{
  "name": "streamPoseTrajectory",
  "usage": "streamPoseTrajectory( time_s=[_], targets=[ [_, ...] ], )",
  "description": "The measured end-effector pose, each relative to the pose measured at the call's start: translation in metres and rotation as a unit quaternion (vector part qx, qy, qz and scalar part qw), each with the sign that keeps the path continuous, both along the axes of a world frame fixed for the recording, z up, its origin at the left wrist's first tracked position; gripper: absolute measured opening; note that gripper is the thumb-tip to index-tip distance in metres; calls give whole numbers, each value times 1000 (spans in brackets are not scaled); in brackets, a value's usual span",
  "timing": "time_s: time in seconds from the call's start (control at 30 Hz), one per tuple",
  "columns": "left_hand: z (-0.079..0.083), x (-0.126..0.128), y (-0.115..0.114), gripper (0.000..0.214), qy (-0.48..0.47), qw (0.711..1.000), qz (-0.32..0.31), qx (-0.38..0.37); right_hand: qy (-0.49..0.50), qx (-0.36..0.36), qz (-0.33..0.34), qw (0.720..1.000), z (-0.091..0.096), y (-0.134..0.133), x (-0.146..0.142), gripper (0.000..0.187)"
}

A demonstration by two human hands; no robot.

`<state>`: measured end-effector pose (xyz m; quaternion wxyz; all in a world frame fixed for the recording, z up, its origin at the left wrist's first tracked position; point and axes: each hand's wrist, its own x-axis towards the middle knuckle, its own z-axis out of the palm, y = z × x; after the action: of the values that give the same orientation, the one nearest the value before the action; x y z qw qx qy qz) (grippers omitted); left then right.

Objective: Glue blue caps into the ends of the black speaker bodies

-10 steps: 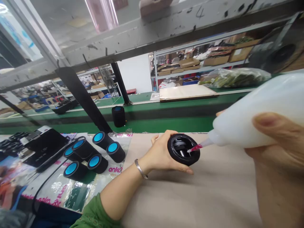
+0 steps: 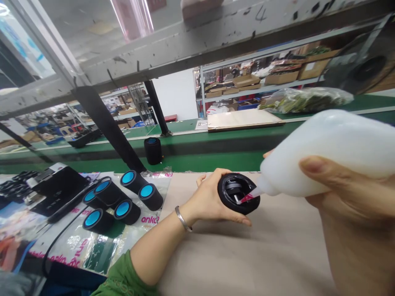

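Note:
My left hand [image 2: 212,197] is wrapped round a black cylindrical housing [image 2: 225,202] whose open end faces me, with dark parts inside. It looks like the body of a small speaker. In my right hand [image 2: 348,185] is a white translucent squeeze bottle [image 2: 327,152], tilted down to the left. Its narrow reddish nozzle [image 2: 248,196] reaches into the open end of the housing; whether the tip touches anything inside I cannot tell. Several black cylinders with blue discs on their ends, such as this one [image 2: 150,196], lie to the left of my left hand.
Brown board [image 2: 247,255] covers the bench under my hands. Another black cylinder [image 2: 153,151] stands on the green conveyor [image 2: 197,158] behind. A black box-shaped device [image 2: 58,189] with a cable sits at left. A metal frame beam [image 2: 185,49] crosses above.
My right hand and the squeeze bottle have moved left and slightly down. The nozzle tip has shifted left and down inside the housing. My left hand stays put.

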<state>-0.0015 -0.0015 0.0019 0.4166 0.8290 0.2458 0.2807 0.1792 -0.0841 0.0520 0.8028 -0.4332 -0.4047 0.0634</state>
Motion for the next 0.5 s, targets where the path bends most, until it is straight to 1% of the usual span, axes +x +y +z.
streamPoseTrajectory(
  time_s=[0.07, 0.13, 0.27, 0.43, 0.5],
  targets=[
    [0, 0, 0, 91, 5, 1000, -1, 5, -10, -10, 5, 1000, 0, -1, 3, 37],
    [1, 0, 0, 91, 9, 1000, -1, 9, -22, -2, 8, 1000, -2, -2, 7, 34],
    [0, 0, 1, 92, 6, 1000, -2, 14, -33, -1, -18, 999, -5, -3, 17, 38],
    [0, 0, 1, 93, -2, 1000, -6, 16, -45, 43, -24, 998, -6, 2, 27, 43],
    [-1, -1, 0, 93, -2, 1000, -8, 15, -63, 45, -37, 996, -6, 2, 29, 42]
  ],
)
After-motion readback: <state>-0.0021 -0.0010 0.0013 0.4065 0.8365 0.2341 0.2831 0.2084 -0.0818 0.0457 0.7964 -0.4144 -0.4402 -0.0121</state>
